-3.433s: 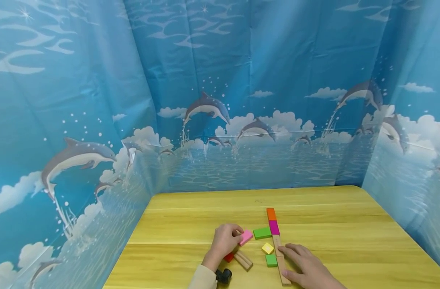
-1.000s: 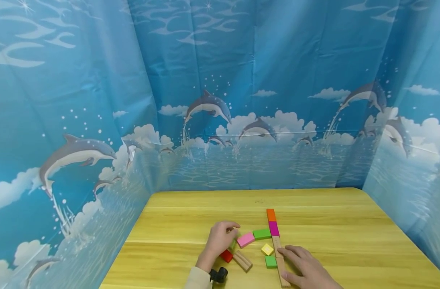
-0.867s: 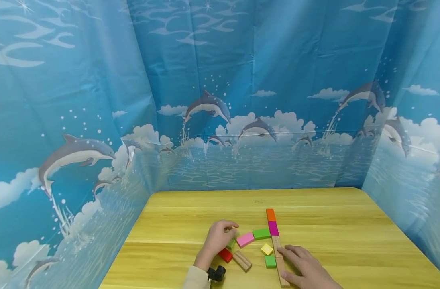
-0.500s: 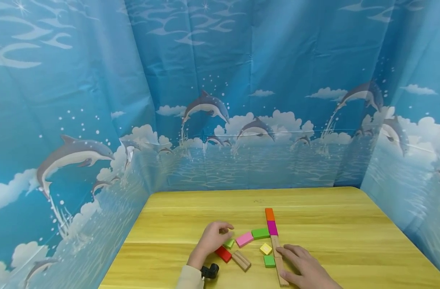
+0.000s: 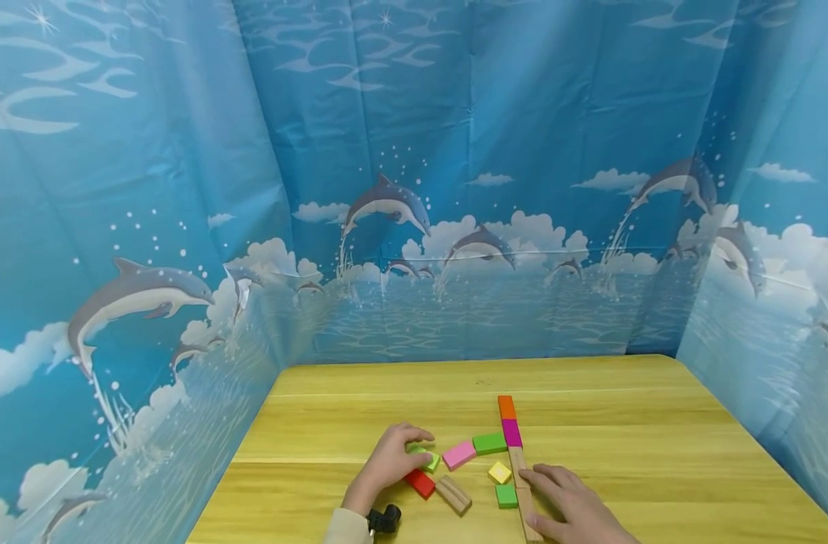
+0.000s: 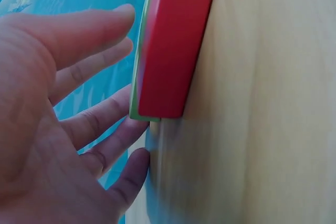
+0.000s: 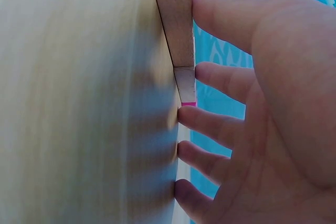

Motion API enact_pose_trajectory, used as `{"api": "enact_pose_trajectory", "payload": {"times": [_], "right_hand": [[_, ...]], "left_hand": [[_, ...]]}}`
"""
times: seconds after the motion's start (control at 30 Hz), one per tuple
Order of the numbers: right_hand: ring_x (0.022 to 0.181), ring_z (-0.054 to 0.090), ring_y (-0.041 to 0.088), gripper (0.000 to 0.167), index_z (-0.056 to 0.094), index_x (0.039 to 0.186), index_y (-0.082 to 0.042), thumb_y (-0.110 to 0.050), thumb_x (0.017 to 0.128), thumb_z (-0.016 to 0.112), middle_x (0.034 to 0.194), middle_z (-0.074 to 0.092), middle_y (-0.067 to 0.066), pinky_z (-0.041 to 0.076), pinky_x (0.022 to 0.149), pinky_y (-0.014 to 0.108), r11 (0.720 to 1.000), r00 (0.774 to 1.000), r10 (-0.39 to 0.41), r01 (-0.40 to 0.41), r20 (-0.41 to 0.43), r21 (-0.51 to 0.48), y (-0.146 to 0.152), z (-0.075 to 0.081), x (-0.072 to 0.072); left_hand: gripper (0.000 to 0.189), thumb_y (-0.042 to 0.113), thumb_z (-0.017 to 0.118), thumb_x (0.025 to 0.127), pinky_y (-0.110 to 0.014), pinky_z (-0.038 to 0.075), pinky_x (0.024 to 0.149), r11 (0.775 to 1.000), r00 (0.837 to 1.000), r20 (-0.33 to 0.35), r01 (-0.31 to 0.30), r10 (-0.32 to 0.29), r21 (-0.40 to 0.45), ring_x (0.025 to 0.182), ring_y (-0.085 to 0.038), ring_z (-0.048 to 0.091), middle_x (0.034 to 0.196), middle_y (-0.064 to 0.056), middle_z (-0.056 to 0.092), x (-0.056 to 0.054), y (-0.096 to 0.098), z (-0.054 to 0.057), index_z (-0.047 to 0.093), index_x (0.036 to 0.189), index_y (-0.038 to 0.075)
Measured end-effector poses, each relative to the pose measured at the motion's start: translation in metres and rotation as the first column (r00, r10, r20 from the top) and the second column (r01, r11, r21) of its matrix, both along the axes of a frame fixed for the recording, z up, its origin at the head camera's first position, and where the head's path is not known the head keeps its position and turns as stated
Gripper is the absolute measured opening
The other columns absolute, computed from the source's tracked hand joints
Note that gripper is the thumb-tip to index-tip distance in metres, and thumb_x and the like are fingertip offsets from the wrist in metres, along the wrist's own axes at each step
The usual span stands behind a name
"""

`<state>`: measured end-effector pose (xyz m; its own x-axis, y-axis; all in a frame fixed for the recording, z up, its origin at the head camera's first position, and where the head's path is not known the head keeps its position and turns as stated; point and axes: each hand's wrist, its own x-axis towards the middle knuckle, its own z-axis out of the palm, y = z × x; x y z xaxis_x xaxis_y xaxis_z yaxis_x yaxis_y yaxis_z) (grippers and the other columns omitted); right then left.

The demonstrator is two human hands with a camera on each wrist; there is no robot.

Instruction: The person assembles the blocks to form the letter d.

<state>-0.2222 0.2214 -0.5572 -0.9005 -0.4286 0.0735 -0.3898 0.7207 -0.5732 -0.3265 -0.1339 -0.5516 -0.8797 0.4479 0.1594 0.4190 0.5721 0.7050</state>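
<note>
My left hand [image 5: 387, 461] hovers over a light green block [image 5: 433, 461], with its thumb and fingers apart around it in the head view. In the left wrist view that hand's fingers are extended beside the green block's edge [image 6: 140, 72], which a red block [image 6: 176, 45] partly hides. My right hand [image 5: 570, 502] rests with spread, relaxed fingers along a row of plain wooden blocks [image 5: 526, 506]. Its thumb and index fingertip touch their side in the right wrist view. Magenta [image 5: 512, 433] and orange [image 5: 507, 408] blocks extend this row away from me.
A green block [image 5: 490, 443] branches left from the row, with a pink block [image 5: 458, 455] at its end. Yellow [image 5: 499, 473] and small green [image 5: 506, 496] blocks lie left of the row. Plain wooden pieces [image 5: 453, 495] lie near the red block. A dolphin-printed curtain [image 5: 482, 302] surrounds the table.
My left hand has let go of the pink block, now against the green block's end, and moved left to the light green block, which has shifted left. My right hand has stayed at the row.
</note>
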Motion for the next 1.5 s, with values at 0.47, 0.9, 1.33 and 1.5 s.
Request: {"api": "enact_pose_trajectory", "payload": {"times": [0.47,0.9,1.33,1.5], "right_hand": [[0.126,0.047,0.046,0.065,0.054,0.146,-0.013,-0.055,0.096,0.059,0.141,0.05,0.016,0.044,0.089,0.068,1.0,1.0,0.005,-0.005,-0.018,-0.005,0.0,-0.001,0.0],[0.125,0.047,0.047,0.064,0.054,0.145,-0.012,-0.054,0.097,0.059,0.141,0.05,0.018,0.043,0.089,0.069,1.0,1.0,0.004,-0.005,-0.028,-0.009,-0.001,0.002,0.001],[0.126,0.047,0.046,0.065,0.054,0.145,-0.012,-0.055,0.097,0.059,0.141,0.05,0.017,0.043,0.09,0.069,1.0,1.0,0.001,-0.001,-0.029,-0.01,-0.001,0.003,0.003],[0.126,0.047,0.046,0.065,0.054,0.145,-0.011,-0.055,0.097,0.059,0.141,0.05,0.017,0.043,0.09,0.069,1.0,0.999,0.004,-0.004,-0.036,-0.003,-0.001,0.003,0.003]], "left_hand": [[0.023,0.035,0.077,0.09,-0.045,0.045,0.09,1.0,0.999,0.034,-0.005,0.006,-0.022,0.113,-0.02,0.048,0.114,0.011,0.057,0.004,-0.004,-0.003,0.077,0.112,0.028],[0.015,0.037,0.078,0.089,-0.044,0.043,0.091,0.999,0.999,0.038,0.004,-0.002,-0.05,0.114,-0.019,0.044,0.119,0.012,0.054,0.003,-0.005,-0.005,0.077,0.103,0.034],[0.014,0.036,0.081,0.086,-0.044,0.044,0.088,0.998,0.999,0.02,-0.027,0.029,-0.056,0.107,-0.017,0.047,0.109,0.013,0.057,0.01,-0.004,-0.001,0.072,0.097,0.034],[0.014,0.034,0.081,0.086,-0.04,0.045,0.084,0.998,0.999,-0.01,-0.041,0.04,-0.055,0.098,-0.014,0.051,0.098,0.015,0.059,0.013,-0.003,0.0,0.071,0.095,0.032]]}}
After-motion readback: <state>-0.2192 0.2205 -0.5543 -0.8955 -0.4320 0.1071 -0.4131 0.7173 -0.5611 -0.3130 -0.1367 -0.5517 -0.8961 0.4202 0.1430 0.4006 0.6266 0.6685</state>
